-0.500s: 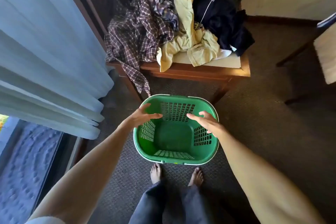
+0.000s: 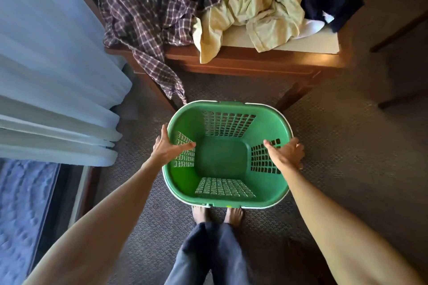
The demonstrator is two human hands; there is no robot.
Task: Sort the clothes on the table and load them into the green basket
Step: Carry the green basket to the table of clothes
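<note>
Both hands hold the green basket (image 2: 228, 157) by its rim: left hand (image 2: 167, 147) and right hand (image 2: 287, 152), whose fingers seem curled outside.

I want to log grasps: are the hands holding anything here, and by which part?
Both grip the green basket by its rim: left hand on its left side, right hand on its right.
</note>
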